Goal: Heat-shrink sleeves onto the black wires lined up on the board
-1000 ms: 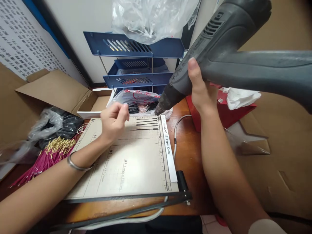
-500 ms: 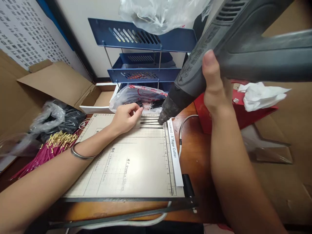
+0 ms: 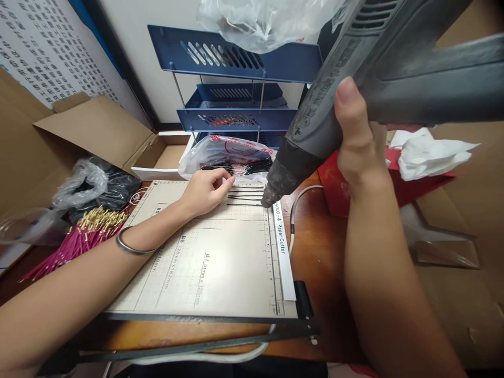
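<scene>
My right hand (image 3: 360, 134) grips a dark grey heat gun (image 3: 321, 113), its thumb along the barrel. The nozzle (image 3: 268, 195) points down and left at the right ends of several thin black cords (image 3: 246, 197). These cords lie side by side on the cream bed of a paper cutter (image 3: 232, 268), near its far edge. My left hand (image 3: 208, 191) rests on the bed with its fingers curled and thumb and forefinger together at the cords' left ends. Its fingers cover those ends. A metal bangle (image 3: 134, 245) is on the left wrist.
Behind the cutter, a clear plastic bag (image 3: 228, 149) holds more black cords, before a blue tiered rack (image 3: 236, 119). Magenta cords with gold tips (image 3: 86, 231) lie at left, near an open carton (image 3: 163, 152). At right are a red box (image 3: 333, 184), crumpled tissue (image 3: 431, 155) and a cable (image 3: 292, 215).
The heat gun's nozzle has shifted slightly right and nearer, to the end of the nearest cord. My left hand stays at the cords' left ends. The view has shifted a little.
</scene>
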`<state>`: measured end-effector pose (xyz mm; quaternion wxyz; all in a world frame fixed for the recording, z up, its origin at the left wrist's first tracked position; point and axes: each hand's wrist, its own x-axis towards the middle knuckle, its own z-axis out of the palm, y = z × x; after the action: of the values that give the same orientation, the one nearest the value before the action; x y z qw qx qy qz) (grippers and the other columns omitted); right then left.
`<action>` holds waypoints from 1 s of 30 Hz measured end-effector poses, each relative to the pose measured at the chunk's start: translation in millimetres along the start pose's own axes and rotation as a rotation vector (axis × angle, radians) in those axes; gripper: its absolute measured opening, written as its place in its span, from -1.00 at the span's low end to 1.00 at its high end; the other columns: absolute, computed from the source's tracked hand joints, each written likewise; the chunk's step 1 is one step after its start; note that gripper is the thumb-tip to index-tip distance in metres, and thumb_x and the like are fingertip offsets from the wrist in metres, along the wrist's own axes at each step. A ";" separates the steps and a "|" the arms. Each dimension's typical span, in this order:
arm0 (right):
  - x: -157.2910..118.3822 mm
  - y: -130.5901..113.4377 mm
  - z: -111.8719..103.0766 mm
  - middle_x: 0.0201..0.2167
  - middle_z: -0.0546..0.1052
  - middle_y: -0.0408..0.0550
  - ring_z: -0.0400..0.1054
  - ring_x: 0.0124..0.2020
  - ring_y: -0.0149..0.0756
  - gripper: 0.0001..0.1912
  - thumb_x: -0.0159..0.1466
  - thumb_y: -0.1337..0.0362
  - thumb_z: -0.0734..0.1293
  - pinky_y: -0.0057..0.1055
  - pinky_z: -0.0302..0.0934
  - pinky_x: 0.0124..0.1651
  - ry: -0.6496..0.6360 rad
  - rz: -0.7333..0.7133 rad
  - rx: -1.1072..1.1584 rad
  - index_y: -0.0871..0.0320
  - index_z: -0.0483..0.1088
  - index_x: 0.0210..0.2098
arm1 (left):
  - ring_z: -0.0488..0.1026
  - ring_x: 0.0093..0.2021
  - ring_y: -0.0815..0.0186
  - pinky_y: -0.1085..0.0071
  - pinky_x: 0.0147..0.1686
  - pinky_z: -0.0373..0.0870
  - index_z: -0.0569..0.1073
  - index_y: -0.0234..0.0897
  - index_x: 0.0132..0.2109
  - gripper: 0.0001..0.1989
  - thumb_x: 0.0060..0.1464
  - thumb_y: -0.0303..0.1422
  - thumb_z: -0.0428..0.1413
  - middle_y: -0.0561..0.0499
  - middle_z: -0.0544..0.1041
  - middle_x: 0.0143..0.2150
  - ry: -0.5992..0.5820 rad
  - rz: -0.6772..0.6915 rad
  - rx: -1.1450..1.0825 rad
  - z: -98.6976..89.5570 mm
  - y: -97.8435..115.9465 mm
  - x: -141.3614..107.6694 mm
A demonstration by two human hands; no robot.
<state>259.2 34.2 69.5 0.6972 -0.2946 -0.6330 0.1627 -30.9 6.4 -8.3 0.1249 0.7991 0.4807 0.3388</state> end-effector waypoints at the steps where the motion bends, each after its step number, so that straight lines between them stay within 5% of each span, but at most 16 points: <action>1: -0.2 1.2 0.3 0.26 0.55 -0.16 0.05 0.58 0.18 -0.31 0.16 -0.29 0.49 0.24 -0.34 0.64 0.007 -0.007 -0.025 0.03 0.59 0.09 | 0.26 -0.57 0.37 0.34 -0.44 0.17 0.52 -0.28 -0.32 -0.67 0.28 -0.15 0.06 0.11 0.38 -0.62 0.003 0.000 0.007 0.1 -0.4 -0.2; 8: -6.3 -7.1 2.4 0.27 0.56 -0.20 0.04 0.60 -0.04 -0.39 0.33 -0.22 0.40 0.07 -0.41 0.68 -0.035 -0.123 -0.138 -0.03 0.52 0.21 | 0.38 -0.42 0.29 0.29 -0.33 0.26 0.57 -0.30 -0.25 -0.71 0.27 -0.18 0.08 -0.02 0.57 -0.40 0.056 0.051 0.103 0.4 -3.1 0.0; 13: -8.0 -6.3 6.3 0.30 0.53 -0.13 0.26 0.49 -0.09 -0.29 0.23 -0.20 0.48 0.00 -0.18 0.68 0.099 -0.009 -0.129 0.08 0.51 0.22 | 0.46 -0.25 0.19 0.20 -0.13 0.39 0.59 -0.30 -0.20 -0.69 0.30 -0.19 0.06 -0.11 0.66 -0.24 0.059 0.108 0.143 -0.2 -6.6 1.9; 20: -7.9 -2.8 5.2 0.26 0.56 -0.08 0.15 0.55 -0.07 -0.28 0.18 -0.22 0.52 0.01 -0.15 0.67 0.170 0.089 -0.149 0.11 0.55 0.16 | 0.52 0.16 0.02 0.03 0.21 0.40 0.60 -0.34 0.14 -0.51 0.40 -0.11 -0.05 -0.19 0.67 0.13 -0.060 0.078 0.226 -0.4 4.8 -6.8; 22: -6.1 0.0 1.3 0.28 0.55 -0.07 0.22 0.51 -0.06 -0.25 0.19 -0.25 0.49 0.05 -0.13 0.67 0.184 0.072 -0.161 0.11 0.53 0.18 | 0.41 0.36 -0.05 -0.08 0.35 0.28 0.44 -0.37 0.37 -0.35 0.40 -0.01 -0.06 -0.23 0.53 0.35 -0.183 0.071 0.287 -0.3 15.9 -16.2; 25: -2.3 3.3 -4.8 0.30 0.54 -0.09 0.32 0.45 -0.12 -0.31 0.24 -0.26 0.45 -0.02 -0.12 0.66 0.118 -0.005 -0.181 0.05 0.52 0.18 | 0.02 0.61 -0.08 -0.18 0.57 -0.20 0.10 -0.42 0.57 -0.07 0.37 0.21 -0.12 -0.26 0.12 0.60 -0.414 0.081 0.367 0.7 31.1 -30.0; 27: -0.5 3.0 -6.5 0.27 0.55 -0.10 0.35 0.43 -0.15 -0.34 0.26 -0.27 0.43 -0.08 -0.15 0.66 0.080 -0.039 -0.171 0.05 0.53 0.14 | -0.19 0.66 -0.01 -0.14 0.58 -0.45 -0.02 -0.35 0.61 -0.04 0.38 0.26 -0.21 -0.18 -0.05 0.64 -0.518 0.081 0.389 1.0 35.5 -35.2; 30: -0.8 -1.2 -4.8 0.24 0.57 -0.10 0.35 0.43 -0.15 -0.38 0.28 -0.25 0.42 -0.08 -0.16 0.66 0.064 -0.059 -0.147 0.05 0.53 0.13 | -0.24 0.67 0.06 -0.05 0.57 -0.61 -0.04 -0.24 0.63 -0.10 0.41 0.24 -0.27 -0.09 -0.05 0.64 -0.573 0.077 0.399 -0.9 32.6 -37.0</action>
<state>263.6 31.9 69.5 0.6982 -0.3311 -0.6289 0.0858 -20.6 -41.8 -6.1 0.0832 0.8879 0.4524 0.0048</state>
